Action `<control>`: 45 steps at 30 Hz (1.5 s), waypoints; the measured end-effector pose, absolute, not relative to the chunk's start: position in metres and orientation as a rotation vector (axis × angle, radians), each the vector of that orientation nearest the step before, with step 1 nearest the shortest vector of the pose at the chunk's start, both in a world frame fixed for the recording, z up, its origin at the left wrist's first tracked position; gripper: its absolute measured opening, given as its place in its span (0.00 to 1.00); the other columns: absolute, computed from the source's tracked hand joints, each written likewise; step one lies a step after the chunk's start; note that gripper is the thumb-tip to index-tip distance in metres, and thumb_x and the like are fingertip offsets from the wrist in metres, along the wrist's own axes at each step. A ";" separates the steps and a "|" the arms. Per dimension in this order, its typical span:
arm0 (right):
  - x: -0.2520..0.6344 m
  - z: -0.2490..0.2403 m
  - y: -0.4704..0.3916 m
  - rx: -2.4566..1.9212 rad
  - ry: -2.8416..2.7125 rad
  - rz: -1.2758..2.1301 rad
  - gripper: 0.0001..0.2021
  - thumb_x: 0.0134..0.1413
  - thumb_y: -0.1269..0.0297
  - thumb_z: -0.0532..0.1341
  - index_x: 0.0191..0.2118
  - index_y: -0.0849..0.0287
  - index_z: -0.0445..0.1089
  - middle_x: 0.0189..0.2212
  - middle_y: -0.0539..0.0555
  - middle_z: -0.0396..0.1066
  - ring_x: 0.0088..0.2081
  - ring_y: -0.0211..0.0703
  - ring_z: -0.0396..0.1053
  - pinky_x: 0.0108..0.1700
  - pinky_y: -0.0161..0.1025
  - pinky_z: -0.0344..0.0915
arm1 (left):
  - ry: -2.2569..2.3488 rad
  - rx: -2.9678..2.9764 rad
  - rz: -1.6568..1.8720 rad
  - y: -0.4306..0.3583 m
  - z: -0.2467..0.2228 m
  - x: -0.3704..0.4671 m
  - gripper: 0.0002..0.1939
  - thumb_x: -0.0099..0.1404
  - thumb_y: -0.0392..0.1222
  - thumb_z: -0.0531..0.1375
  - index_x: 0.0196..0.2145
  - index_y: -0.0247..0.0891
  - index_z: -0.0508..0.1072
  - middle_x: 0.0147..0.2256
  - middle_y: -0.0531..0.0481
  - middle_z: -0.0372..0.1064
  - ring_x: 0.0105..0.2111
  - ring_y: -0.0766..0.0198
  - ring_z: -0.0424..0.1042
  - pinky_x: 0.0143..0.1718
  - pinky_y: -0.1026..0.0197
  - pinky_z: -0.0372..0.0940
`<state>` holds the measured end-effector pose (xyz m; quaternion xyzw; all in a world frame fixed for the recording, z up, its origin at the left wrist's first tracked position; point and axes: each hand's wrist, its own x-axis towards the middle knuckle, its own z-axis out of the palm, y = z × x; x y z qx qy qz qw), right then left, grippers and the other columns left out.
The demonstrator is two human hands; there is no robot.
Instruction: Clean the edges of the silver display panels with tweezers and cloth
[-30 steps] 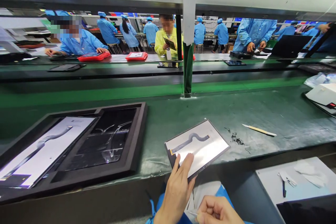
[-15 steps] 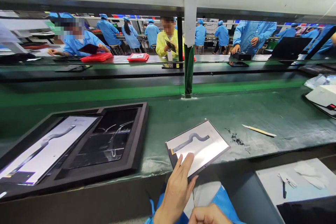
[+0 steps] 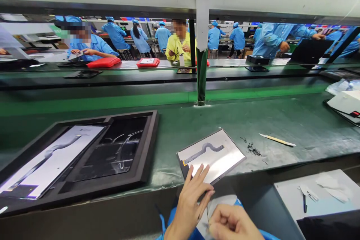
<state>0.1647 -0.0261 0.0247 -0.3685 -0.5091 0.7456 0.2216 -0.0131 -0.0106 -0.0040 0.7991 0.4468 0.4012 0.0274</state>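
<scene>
Left hand (image 3: 192, 195) rests spread on the display panel (image 3: 215, 153); nearer, right hand (image 3: 232, 219) curls, its hold unclear.

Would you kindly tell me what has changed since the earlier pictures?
The left hand has spread its fingers at the near edge of the silvery rectangular display panel; the right hand dipped, then rose, fingers curled. The person in yellow clothing no longer holds up a dark flat device. The panel, slim yellow pointed tool and black rectangular tray stayed put.
</scene>
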 end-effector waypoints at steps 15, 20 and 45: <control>0.172 -0.004 0.004 -1.285 -1.660 1.522 0.24 0.59 0.40 0.57 0.28 0.59 0.66 0.19 0.46 0.59 0.23 0.35 0.57 0.26 0.34 0.51 | 1.234 2.403 1.097 0.008 0.011 -0.021 0.08 0.72 0.32 0.53 0.36 0.39 0.68 0.63 0.40 0.63 0.68 0.49 0.50 0.60 0.45 0.64; 0.172 -0.010 0.012 -1.135 -1.338 1.864 0.27 0.48 0.35 0.63 0.27 0.59 0.65 0.14 0.42 0.55 0.17 0.30 0.47 0.20 0.31 0.43 | 1.372 2.442 0.896 0.024 0.016 -0.024 0.09 0.71 0.32 0.53 0.33 0.39 0.67 0.64 0.40 0.60 0.69 0.45 0.45 0.60 0.36 0.60; 0.165 -0.009 -0.002 -1.168 -1.053 1.948 0.31 0.46 0.32 0.64 0.33 0.61 0.69 0.12 0.37 0.48 0.15 0.26 0.38 0.17 0.29 0.37 | 1.475 2.471 0.874 0.005 0.017 -0.028 0.08 0.72 0.32 0.50 0.38 0.39 0.68 0.64 0.40 0.59 0.69 0.45 0.45 0.62 0.30 0.54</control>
